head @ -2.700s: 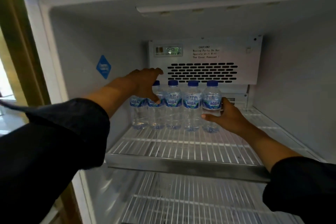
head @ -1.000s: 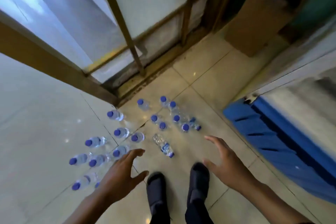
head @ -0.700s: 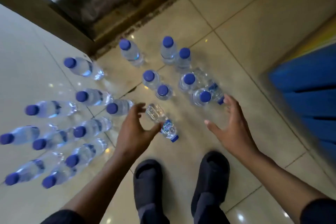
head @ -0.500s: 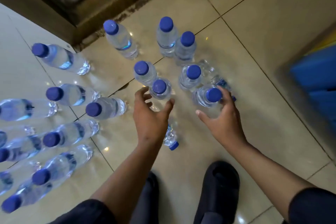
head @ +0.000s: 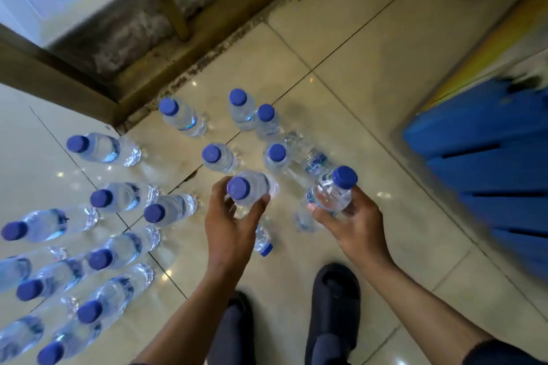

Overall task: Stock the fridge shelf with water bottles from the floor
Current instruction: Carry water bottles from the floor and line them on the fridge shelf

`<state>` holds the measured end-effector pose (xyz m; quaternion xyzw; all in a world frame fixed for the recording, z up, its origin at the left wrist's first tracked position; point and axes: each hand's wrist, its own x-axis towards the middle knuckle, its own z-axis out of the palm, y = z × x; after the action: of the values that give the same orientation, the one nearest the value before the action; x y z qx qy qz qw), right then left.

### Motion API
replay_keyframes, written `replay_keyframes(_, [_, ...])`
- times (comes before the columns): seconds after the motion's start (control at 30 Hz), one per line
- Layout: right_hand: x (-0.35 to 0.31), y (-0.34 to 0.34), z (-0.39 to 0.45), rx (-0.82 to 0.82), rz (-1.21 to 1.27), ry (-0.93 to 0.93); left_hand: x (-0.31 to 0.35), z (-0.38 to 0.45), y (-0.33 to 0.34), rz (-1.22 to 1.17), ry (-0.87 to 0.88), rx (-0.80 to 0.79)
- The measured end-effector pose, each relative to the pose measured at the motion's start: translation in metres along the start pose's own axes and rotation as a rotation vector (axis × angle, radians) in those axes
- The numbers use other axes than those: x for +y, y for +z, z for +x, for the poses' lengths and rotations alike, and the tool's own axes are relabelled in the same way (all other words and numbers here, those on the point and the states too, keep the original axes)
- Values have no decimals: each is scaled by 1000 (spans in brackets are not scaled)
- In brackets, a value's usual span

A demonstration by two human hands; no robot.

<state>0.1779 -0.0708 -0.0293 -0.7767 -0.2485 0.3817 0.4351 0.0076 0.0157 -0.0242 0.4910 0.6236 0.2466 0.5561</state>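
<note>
Down on the tiled floor (head: 370, 74), between my two hands, stand the water bottles I am collecting. My left hand (head: 229, 228) has its fingers and thumb curled round one blue-capped bottle (head: 252, 187), held just off the tiles. My right hand (head: 353, 225) grips a second bottle (head: 333, 192) by its body, cap tilted up and to the right. Under and between the hands, a bottle lying on its side (head: 262, 241) points its cap toward my feet. Another lies on its side further away (head: 311, 157), just beside the upright cluster (head: 221, 157) near the wooden door frame (head: 207, 29). To the left I see a larger group of upright bottles (head: 118, 249), blue caps toward me. My dark slippers (head: 332, 302) sit at the lower edge, and a blue panel (head: 489, 169), blurred, fills the right side.
</note>
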Motion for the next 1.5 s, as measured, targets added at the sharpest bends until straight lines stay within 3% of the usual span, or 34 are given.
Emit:
replay_keyframes(0.27, [-232, -115, -107, -49, 291, 49, 221, -104, -67, -97, 111, -441])
replay_keyframes(0.47, [-410, -204, -201, 41, 363, -42, 417, -184, -92, -151, 280, -581])
replay_keyframes(0.6, [-493, -255, -259, 181, 381, -158, 515, -239, -82, -256, 267, -628])
replay_keyframes(0.87, [-559, -365, -340, 495, 526, -270, 651, -351, -15, -288, 437, -845])
replay_keyframes(1.17, [-599, -524, -408, 894, 434, -458, 786, -485, 84, -305, 643, -1196])
replay_keyframes(1.3, [-626, -589, -431, 969, 404, -564, 837, -533, 124, -343, 763, -1303])
replay_keyframes(1.5, [-666, -680, -438, 1023, 291, -698, 895, -573, 186, -319, 929, -1255])
